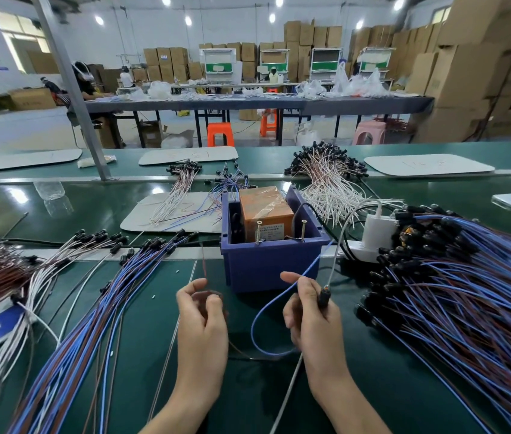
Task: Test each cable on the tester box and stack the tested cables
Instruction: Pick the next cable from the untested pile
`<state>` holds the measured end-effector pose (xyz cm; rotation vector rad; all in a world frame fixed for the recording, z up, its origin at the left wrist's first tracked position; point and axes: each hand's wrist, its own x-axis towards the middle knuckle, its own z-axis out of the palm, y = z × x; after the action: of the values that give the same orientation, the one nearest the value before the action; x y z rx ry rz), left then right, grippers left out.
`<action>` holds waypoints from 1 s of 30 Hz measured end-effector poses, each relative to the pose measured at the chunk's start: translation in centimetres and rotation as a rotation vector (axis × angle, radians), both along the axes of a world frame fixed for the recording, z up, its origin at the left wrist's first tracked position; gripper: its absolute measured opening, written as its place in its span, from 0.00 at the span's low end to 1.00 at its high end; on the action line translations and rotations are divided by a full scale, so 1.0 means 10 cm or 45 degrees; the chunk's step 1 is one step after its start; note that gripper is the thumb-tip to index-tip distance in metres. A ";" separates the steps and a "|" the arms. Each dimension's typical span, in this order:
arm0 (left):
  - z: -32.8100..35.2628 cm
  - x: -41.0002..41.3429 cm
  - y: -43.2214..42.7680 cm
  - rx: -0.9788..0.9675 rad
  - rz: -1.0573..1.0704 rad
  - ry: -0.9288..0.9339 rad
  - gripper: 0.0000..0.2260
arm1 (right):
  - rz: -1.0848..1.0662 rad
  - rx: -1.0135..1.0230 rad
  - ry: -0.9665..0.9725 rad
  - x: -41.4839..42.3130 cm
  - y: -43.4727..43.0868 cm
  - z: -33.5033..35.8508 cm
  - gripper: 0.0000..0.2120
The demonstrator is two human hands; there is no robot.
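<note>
A blue cable (258, 324) loops across the lower middle of the frame, just in front of the tester box (266, 267). The right hand (310, 317) has its grip clamped on the cable's black connector (324, 296), thumb raised, with a thin grey lead (338, 245) running up past the fingers. To the left of it, the left hand (201, 317) has its grip curled round a thin brown wire (203, 261), which shows blurred. The tester box is a blue bin holding an orange unit (263, 208), with two screws (259, 231) standing upright at its front edge. On the right of the frame lies a deep heap of blue and brown cables (466, 292) with black ends. A flatter stack of cables (91, 308) fans across the lower left. Behind the box, a bundle of white cables (326, 180) spreads over the green counter (247, 386), and a white charger (379, 228) sits just right of the box.
</note>
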<state>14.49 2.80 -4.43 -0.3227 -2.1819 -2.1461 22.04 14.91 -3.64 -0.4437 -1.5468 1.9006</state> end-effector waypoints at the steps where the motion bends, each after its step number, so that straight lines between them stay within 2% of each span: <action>1: 0.00 0.00 0.00 -0.029 0.034 0.030 0.12 | 0.001 -0.009 -0.004 0.00 -0.01 0.01 0.16; 4: -0.01 -0.01 -0.03 -0.167 0.128 0.114 0.16 | -0.015 -0.059 0.012 0.01 -0.04 0.02 0.16; 8: 0.06 0.02 -0.06 -0.230 0.197 0.135 0.22 | -0.035 -0.083 0.044 0.05 -0.04 0.05 0.16; 10: 0.10 0.05 -0.08 -0.259 0.221 0.243 0.23 | -0.061 -0.073 0.052 0.07 -0.04 0.08 0.18; 12: 0.15 0.11 -0.10 -0.320 0.185 0.530 0.21 | -0.119 -0.041 0.066 0.06 -0.01 0.12 0.19; 15: 0.32 0.23 -0.06 -0.465 -0.024 1.029 0.11 | -0.174 0.099 0.115 0.06 0.05 0.32 0.19; 18: 0.65 0.35 0.12 -0.575 -0.320 1.251 0.09 | -0.096 0.324 0.162 0.10 0.08 0.68 0.18; 22: 1.11 0.51 0.33 -0.490 -0.613 1.270 0.06 | 0.036 0.551 0.273 0.25 0.16 1.28 0.14; 26: 1.50 0.59 0.49 -0.382 -0.695 1.240 0.02 | 0.065 0.673 0.319 0.44 0.31 1.69 0.10; 28: 1.66 0.62 0.59 -0.412 -0.675 1.268 0.04 | 0.081 0.741 0.290 0.54 0.37 1.82 0.15; 30: 1.84 0.64 0.70 -0.347 -0.717 1.174 0.07 | 0.062 0.748 0.289 0.63 0.46 1.90 0.25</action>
<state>20.89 9.82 13.93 -1.6999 -1.8795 -1.3391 28.32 19.51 15.33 0.0678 -1.8622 1.3753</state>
